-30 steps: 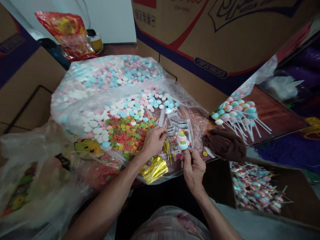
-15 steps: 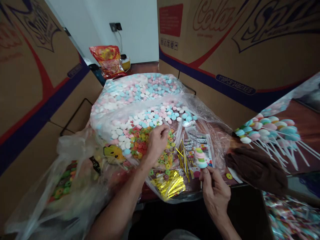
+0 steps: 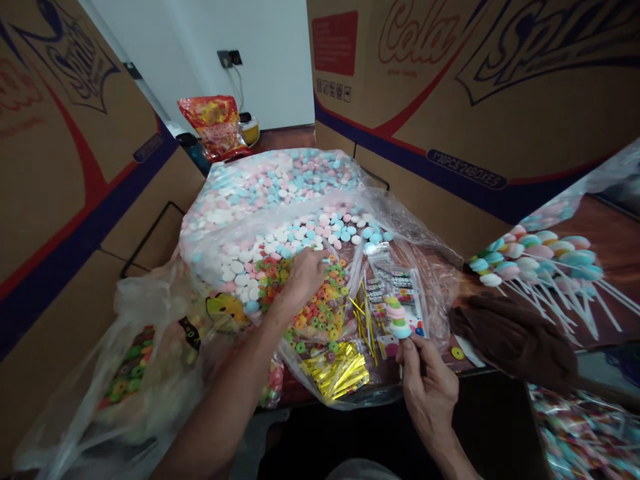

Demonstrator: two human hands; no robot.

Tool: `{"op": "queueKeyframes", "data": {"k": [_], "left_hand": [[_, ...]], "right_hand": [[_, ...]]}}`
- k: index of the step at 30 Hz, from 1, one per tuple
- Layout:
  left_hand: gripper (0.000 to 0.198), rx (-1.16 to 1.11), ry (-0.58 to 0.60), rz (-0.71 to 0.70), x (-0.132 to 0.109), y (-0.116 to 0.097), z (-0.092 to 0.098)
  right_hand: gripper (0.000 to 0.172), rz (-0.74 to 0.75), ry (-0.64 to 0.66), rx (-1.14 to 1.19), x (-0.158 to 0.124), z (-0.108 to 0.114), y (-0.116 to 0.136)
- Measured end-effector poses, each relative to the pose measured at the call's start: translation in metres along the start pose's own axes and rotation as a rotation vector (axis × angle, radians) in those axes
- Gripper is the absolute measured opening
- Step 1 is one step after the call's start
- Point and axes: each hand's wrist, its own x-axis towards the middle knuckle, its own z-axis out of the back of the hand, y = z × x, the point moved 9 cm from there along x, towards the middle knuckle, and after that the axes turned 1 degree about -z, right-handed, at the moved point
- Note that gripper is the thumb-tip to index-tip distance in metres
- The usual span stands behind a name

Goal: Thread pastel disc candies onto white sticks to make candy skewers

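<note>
Right hand [image 3: 430, 380], grip pinching layered candy lollipop [image 3: 396, 313], ten o'clock from there left hand [image 3: 306, 275], over gummy rings [image 3: 323, 317], can't tell its grip

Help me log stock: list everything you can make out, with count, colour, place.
Round candies: many, pink, blue and white, centre
Ring candies: many, multicoloured, centre, nearer
Foil strips: many, gold, front centre
Printed packets: several, mostly black and white, centre right
Candy stick: one, multicoloured, in right hand
Lollipops: many, pastel, right
Cloth: one, brown, nearer than lollipops
Wrapped pieces: many, mixed, lower right
Big packet: one, red, back left
Plastic bags: several, clear, centre and left
Boxes: at least two, brown, both sides
Table: one, reddish brown, underneath
Left hand: one, over ring candies
Right hand: one, gripping candy stick
</note>
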Motion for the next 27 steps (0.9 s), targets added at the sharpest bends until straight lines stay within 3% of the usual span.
{"op": "queueKeyframes", "data": {"k": [4, 11, 16, 19, 27], "left_hand": [[0.025, 0.028, -0.024, 0.011, 0.01, 0.008, 0.012], [0.026, 0.302, 0.179, -0.031, 0.012, -0.009, -0.016], [0.02, 0.116, 0.022, 0.018, 0.015, 0.001, 0.0], [0.018, 0.008, 0.02, 0.056, 0.027, 0.003, 0.005], [0.018, 0.054, 0.17, 0.121, 0.063, -0.02, -0.032]], "right_hand": [[0.018, 0.018, 0.002, -0.01, 0.0, 0.001, 0.002], [0.012, 0.045, -0.002, -0.009, 0.0, 0.0, 0.003], [0.012, 0.057, 0.015, -0.006, -0.001, -0.002, 0.003], [0.011, 0.074, 0.005, -0.023, -0.002, -0.001, 0.004], [0.012, 0.122, -0.018, -0.042, -0.002, -0.001, 0.007]]}}
